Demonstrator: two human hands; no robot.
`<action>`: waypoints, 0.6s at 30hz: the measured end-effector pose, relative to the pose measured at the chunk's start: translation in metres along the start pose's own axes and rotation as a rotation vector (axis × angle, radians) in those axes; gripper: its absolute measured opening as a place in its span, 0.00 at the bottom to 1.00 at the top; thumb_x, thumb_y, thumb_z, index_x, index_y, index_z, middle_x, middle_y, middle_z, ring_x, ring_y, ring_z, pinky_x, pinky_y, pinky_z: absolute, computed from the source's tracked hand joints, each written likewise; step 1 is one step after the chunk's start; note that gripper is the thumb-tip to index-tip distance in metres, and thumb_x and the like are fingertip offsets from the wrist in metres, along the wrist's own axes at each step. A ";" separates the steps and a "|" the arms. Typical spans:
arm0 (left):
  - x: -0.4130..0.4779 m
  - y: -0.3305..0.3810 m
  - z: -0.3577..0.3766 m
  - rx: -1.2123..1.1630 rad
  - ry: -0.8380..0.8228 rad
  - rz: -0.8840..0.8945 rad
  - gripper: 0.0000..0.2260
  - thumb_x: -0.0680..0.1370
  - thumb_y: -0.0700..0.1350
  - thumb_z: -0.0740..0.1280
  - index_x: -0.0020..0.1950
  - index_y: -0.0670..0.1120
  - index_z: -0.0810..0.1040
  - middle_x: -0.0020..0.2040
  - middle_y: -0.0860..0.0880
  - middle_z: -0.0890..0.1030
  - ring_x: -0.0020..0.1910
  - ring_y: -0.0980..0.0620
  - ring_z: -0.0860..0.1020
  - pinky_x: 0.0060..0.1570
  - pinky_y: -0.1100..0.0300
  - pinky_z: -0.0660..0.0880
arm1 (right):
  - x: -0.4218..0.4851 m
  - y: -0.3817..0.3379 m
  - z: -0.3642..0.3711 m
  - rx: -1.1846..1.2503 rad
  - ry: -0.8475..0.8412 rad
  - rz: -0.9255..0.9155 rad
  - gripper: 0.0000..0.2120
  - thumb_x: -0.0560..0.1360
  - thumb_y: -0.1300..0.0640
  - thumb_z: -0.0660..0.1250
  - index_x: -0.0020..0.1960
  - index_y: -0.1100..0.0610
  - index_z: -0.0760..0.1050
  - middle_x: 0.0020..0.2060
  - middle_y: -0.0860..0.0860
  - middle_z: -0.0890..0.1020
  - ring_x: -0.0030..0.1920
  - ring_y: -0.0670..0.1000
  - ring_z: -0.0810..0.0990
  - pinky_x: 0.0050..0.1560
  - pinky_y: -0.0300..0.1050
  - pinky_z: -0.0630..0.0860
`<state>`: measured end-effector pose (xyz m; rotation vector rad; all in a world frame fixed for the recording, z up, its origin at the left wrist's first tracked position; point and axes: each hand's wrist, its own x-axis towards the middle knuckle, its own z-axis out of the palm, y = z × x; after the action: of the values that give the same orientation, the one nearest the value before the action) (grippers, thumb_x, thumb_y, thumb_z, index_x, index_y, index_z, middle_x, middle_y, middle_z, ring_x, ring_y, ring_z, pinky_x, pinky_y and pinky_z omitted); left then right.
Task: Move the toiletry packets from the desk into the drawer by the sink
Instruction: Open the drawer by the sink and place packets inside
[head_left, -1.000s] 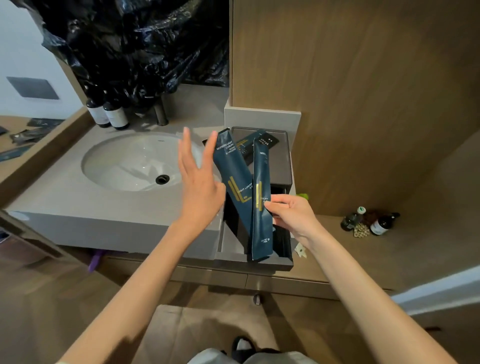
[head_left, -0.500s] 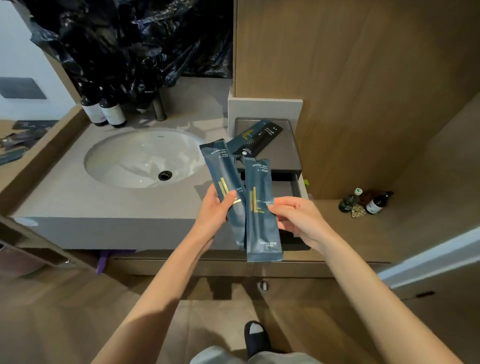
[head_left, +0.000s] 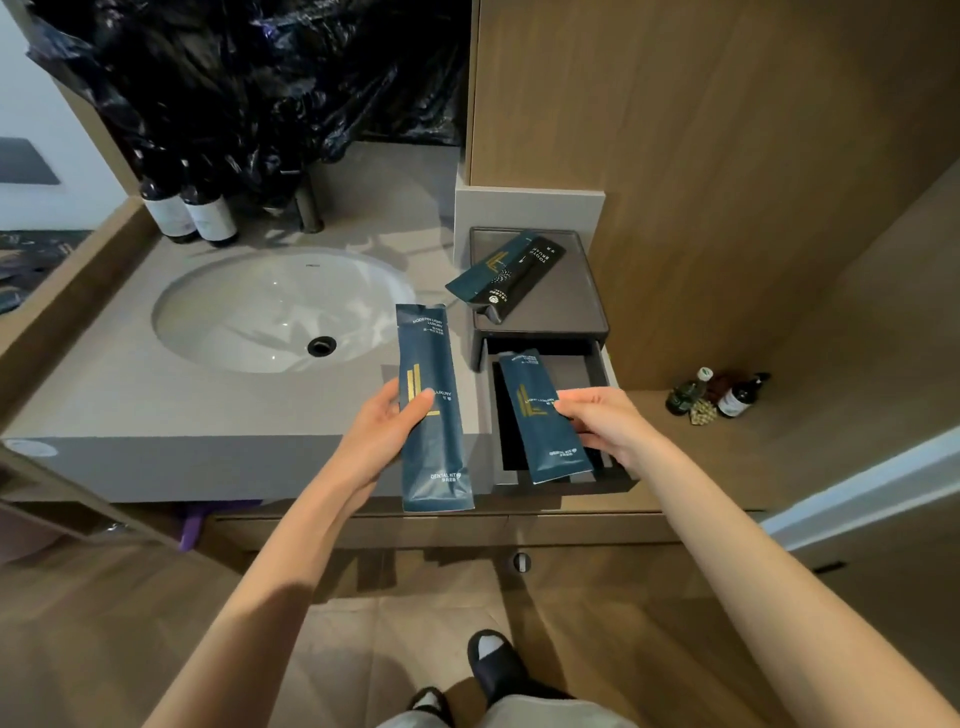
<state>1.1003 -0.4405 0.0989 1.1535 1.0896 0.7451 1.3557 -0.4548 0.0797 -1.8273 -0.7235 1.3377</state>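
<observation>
Far left at the back, two dark labelled bottles (head_left: 189, 218) stood on the grey counter (head_left: 130, 400), under crumpled black plastic sheeting (head_left: 249, 78). The round white sink (head_left: 234, 312) sat in the counter, drain (head_left: 321, 345) dark near its front. Next over, the left hand (head_left: 382, 434) held a long teal packet marked DENTAL KIT (head_left: 434, 415) roughly upright over the counter's front edge, thumb across the printed face and fingers behind, gripped about mid-length. Right of it stood a dark organiser box (head_left: 569, 301) beside the sink. A teal packet (head_left: 483, 273) and a black toothbrush packet (head_left: 524, 275) lay overlapping on its lid, both angled and poking past the lid's left edge. Below the lid the drawer (head_left: 576, 371) was pulled out. The right hand (head_left: 605, 423) pinched a second teal packet (head_left: 540, 421) by its right edge, fingers curled. This packet was tilted, top end inside the drawer and bottom end over the front wall; could not tell whether it touched the drawer floor. Neither held packet touched the other. Further right, small bottles (head_left: 735, 397) clustered on a wooden ledge (head_left: 810, 452) against the wood panelling. Bottom centre, one foot in a dark slipper (head_left: 496, 662) showed on the floor.
</observation>
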 end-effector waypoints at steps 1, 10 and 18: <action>0.001 0.001 0.000 -0.001 -0.018 -0.005 0.10 0.80 0.47 0.62 0.61 0.55 0.73 0.54 0.53 0.83 0.48 0.59 0.82 0.43 0.66 0.79 | 0.008 -0.001 0.006 -0.006 0.002 -0.004 0.10 0.78 0.63 0.65 0.59 0.61 0.78 0.50 0.56 0.82 0.44 0.50 0.81 0.40 0.42 0.79; 0.013 0.007 0.001 -0.038 0.018 -0.033 0.08 0.79 0.47 0.63 0.58 0.57 0.73 0.53 0.54 0.82 0.45 0.63 0.82 0.39 0.69 0.78 | 0.064 0.015 0.037 -0.154 0.035 -0.044 0.15 0.76 0.62 0.67 0.62 0.58 0.77 0.53 0.54 0.81 0.45 0.50 0.80 0.42 0.44 0.81; 0.030 0.008 0.015 -0.009 0.033 -0.043 0.14 0.80 0.48 0.63 0.66 0.51 0.72 0.58 0.51 0.81 0.56 0.55 0.80 0.53 0.60 0.78 | 0.068 0.023 0.019 -0.678 -0.030 -0.506 0.33 0.73 0.60 0.72 0.74 0.51 0.63 0.54 0.53 0.77 0.38 0.48 0.80 0.41 0.36 0.77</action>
<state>1.1251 -0.4162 0.0983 1.1104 1.1343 0.7373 1.3581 -0.4094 0.0212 -1.9151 -1.6783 0.8305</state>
